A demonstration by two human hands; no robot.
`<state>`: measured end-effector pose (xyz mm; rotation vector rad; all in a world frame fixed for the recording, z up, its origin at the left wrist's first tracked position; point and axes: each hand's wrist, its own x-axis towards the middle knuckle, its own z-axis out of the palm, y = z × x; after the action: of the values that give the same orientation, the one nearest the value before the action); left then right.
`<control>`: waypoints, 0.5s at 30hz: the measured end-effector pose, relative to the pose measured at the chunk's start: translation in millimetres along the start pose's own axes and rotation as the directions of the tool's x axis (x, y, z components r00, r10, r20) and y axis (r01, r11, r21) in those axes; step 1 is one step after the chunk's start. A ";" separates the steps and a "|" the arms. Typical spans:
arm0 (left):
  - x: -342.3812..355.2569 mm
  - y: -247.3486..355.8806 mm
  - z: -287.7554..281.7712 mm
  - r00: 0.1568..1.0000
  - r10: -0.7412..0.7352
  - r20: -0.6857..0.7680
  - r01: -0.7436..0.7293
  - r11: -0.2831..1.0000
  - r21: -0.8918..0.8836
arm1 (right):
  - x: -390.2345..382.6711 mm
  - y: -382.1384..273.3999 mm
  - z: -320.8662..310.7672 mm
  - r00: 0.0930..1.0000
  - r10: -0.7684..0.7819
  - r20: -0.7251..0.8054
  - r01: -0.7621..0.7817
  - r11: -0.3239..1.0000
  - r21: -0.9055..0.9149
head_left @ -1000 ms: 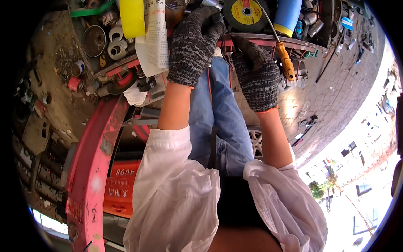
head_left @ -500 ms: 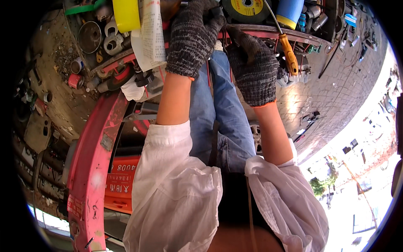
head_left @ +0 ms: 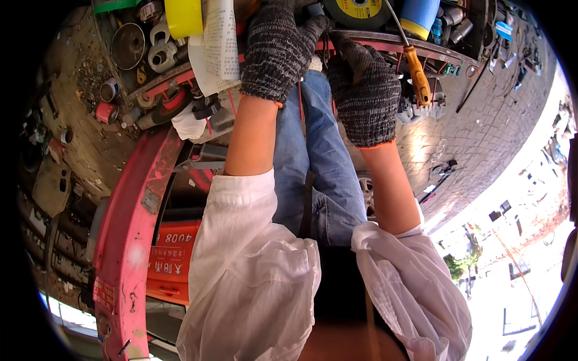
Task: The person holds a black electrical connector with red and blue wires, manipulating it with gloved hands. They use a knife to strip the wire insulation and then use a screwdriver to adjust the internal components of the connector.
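Both of my hands wear dark grey knitted gloves with orange cuff edging. My left hand (head_left: 278, 54) reaches over the near edge of a red metal tool tray (head_left: 385, 45). Its fingers run to the top of the picture and curl around something dark that I cannot make out; the thumb points right. Just outside the tray's near edge, my right hand (head_left: 370, 93) is closed, fingers bent toward the left hand; what they hold is hidden. Thin dark cord shows between the hands. A cutting disc (head_left: 360, 11) with a yellow label and an orange-handled screwdriver (head_left: 416, 75) are nearby.
Left in the tray are a printed paper sheet (head_left: 214, 51), a yellow object (head_left: 183, 18), a round metal cup (head_left: 128, 47) and metal fittings. A blue-and-yellow cylinder (head_left: 418, 17) stands at right. A red metal beam (head_left: 129, 240) runs along my left; scattered parts lie on the paved floor (head_left: 481, 120).
Both hands stay near the tray edge, with the left wrist slightly higher in the picture. The view has shifted slightly, and the right hand keeps its closed shape.
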<state>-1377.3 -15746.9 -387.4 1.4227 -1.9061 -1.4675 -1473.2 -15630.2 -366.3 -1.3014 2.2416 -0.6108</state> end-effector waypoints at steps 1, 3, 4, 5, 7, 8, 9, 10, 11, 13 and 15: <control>-0.1 0.1 0.0 1.000 0.015 -0.008 -0.015 1.000 0.004 | 1.0 -0.9 -0.4 1.000 -0.005 0.001 0.005 1.000 -0.012; 0.1 0.0 0.4 1.000 -0.009 0.005 0.009 1.000 0.023 | 2.8 -3.1 -1.1 1.000 0.003 0.016 -0.002 1.000 -0.027; 0.5 -0.5 0.8 1.000 -0.022 0.011 0.022 0.999 0.033 | 3.6 -4.4 -1.3 0.999 0.016 0.030 -0.015 0.999 -0.031; 1.1 -1.4 1.5 0.999 -0.050 0.016 0.051 0.996 -0.070 | 4.2 -5.8 -1.3 0.999 0.029 0.043 -0.027 0.999 -0.035; 2.8 -3.9 2.9 0.994 -0.102 0.033 0.107 0.956 -0.272 | 5.2 -8.4 -0.6 1.000 0.010 0.029 -0.008 0.997 -0.081; 3.6 -5.3 3.3 0.995 -0.097 0.036 0.102 0.966 -0.239 | 5.5 -9.5 0.0 1.000 0.000 0.022 0.002 0.995 -0.104; 4.2 -6.5 3.5 0.995 -0.092 0.039 0.098 0.974 -0.206 | 5.6 -10.4 0.7 1.000 0.009 0.021 -0.007 0.995 -0.104; 4.4 -7.5 3.5 0.995 -0.087 0.041 0.093 0.981 -0.173 | 5.5 -11.2 1.3 1.000 0.018 0.021 -0.015 0.995 -0.103; 4.3 -8.3 3.6 0.996 -0.078 0.032 0.082 0.981 -0.178 | 5.3 -11.9 2.0 0.998 0.047 0.031 -0.044 0.994 -0.102; 3.3 -9.5 4.6 0.998 -0.059 0.013 0.061 0.980 -0.189 | 4.4 -12.8 3.2 0.999 0.040 0.034 -0.036 0.994 -0.108; 2.2 -10.9 6.2 0.997 -0.074 0.007 0.074 0.966 -0.249 | 3.2 -13.2 4.3 0.997 0.057 0.045 -0.052 0.993 -0.106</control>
<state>-1377.5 -15745.1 -400.0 1.3892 -1.6138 -1.6713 -1463.2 -15639.6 -362.5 -1.2857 2.2891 -0.4433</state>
